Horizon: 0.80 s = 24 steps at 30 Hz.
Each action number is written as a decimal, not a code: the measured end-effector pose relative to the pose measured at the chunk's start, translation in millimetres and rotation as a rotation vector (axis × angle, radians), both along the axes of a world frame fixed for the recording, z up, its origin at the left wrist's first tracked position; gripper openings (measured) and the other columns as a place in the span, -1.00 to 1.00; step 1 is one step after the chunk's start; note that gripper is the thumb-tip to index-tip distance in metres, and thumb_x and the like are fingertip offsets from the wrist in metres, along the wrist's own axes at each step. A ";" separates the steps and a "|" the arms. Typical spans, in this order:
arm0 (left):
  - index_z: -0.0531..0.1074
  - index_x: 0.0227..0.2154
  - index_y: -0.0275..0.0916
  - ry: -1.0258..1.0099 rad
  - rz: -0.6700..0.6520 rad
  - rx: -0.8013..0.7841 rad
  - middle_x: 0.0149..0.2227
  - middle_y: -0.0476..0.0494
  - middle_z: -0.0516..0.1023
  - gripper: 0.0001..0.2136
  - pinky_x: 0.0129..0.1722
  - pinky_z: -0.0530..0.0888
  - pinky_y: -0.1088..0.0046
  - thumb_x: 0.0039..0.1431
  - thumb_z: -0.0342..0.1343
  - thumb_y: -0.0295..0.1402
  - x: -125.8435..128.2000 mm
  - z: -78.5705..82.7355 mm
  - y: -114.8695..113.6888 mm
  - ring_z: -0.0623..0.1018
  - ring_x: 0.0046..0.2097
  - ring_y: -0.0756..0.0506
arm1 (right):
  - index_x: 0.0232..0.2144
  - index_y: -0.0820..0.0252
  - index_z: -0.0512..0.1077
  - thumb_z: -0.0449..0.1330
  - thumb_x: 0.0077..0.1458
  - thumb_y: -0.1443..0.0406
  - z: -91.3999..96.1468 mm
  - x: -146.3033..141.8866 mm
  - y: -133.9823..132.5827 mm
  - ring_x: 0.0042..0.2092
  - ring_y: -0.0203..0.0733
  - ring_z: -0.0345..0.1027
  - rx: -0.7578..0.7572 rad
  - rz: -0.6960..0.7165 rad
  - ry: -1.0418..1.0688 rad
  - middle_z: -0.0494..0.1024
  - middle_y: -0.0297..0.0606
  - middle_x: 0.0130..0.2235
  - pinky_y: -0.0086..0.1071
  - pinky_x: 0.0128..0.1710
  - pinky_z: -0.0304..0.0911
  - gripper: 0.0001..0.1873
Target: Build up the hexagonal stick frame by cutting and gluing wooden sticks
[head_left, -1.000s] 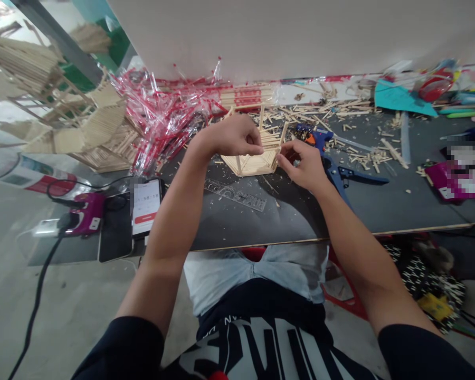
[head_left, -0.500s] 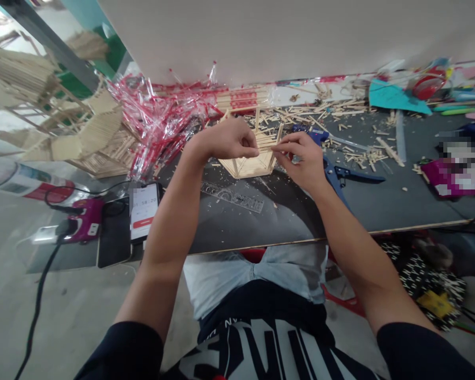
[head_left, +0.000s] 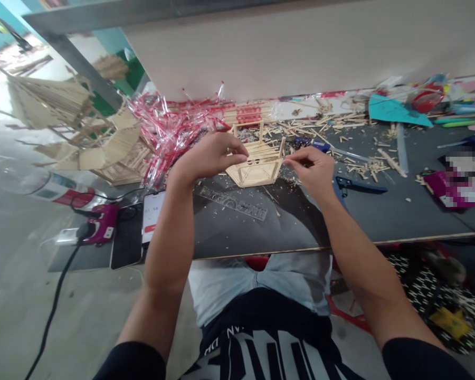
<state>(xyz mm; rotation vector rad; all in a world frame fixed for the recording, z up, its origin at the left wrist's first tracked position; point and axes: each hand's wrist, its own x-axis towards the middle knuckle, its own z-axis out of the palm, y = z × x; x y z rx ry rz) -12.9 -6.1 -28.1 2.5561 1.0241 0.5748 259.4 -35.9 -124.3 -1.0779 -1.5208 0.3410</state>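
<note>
A small wooden stick frame (head_left: 257, 168) sits on the dark table (head_left: 380, 211), just beyond a clear ruler (head_left: 233, 202). The left hand (head_left: 208, 158) curls its fingers over the frame's left top edge, gripping it. The right hand (head_left: 313, 170) pinches thumb and forefinger at the right corner, seemingly on the frame itself, though the detail is too small to be sure; blue pliers (head_left: 358, 185) lie just beside that hand.

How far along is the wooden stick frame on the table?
Done: the stick frame has a flat base, side walls and several rows laid across the top. In hand: the left hand grips its left rim, and the right hand pinches at its right rim. Left: corner posts rise above the laid rows and loose sticks lie on the table behind, so it looks partway built.
</note>
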 end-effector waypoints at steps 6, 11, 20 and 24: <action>0.61 -0.20 -0.18 -0.223 0.221 0.188 -0.20 -0.12 0.68 -0.89 -0.11 0.53 0.34 0.31 0.22 -0.31 -14.8 -43.3 -40.1 0.63 -0.15 -0.09 | -0.43 0.09 0.60 0.34 0.15 0.16 1.9 -1.2 -2.4 -0.42 -0.24 0.44 -0.025 -0.028 -0.022 0.65 -0.29 -0.38 -0.28 -0.36 0.40 -0.82; 0.60 -0.12 -0.14 -0.377 0.308 0.268 -0.14 -0.10 0.66 -0.84 -0.28 0.52 0.43 0.27 0.30 -0.29 -9.7 -72.2 -50.7 0.57 -0.28 -0.01 | -0.32 0.12 0.62 0.22 0.25 0.15 0.1 -1.6 -2.1 -0.46 -0.25 0.45 -0.055 0.028 -0.007 0.66 -0.26 -0.36 -0.30 -0.41 0.38 -0.77; 0.61 -0.21 -0.17 -0.447 0.279 0.356 -0.19 -0.12 0.72 -0.90 -0.43 0.49 0.51 0.32 0.23 -0.30 6.6 -84.7 -44.0 0.62 -0.30 0.00 | -0.31 0.11 0.61 0.24 0.18 0.22 -5.4 -3.8 -0.9 -0.47 -0.26 0.43 -0.110 0.045 0.029 0.68 -0.26 -0.34 -0.33 -0.44 0.37 -0.85; 0.60 -0.26 -0.18 -0.496 0.271 0.375 -0.22 -0.10 0.71 -0.91 -0.51 0.44 0.56 0.32 0.20 -0.34 8.4 -87.9 -41.8 0.60 -0.36 0.03 | -0.29 0.14 0.62 0.22 0.17 0.26 -5.8 -2.6 -0.4 -0.44 -0.25 0.45 -0.138 0.047 0.033 0.69 -0.23 -0.31 -0.34 -0.44 0.36 -0.83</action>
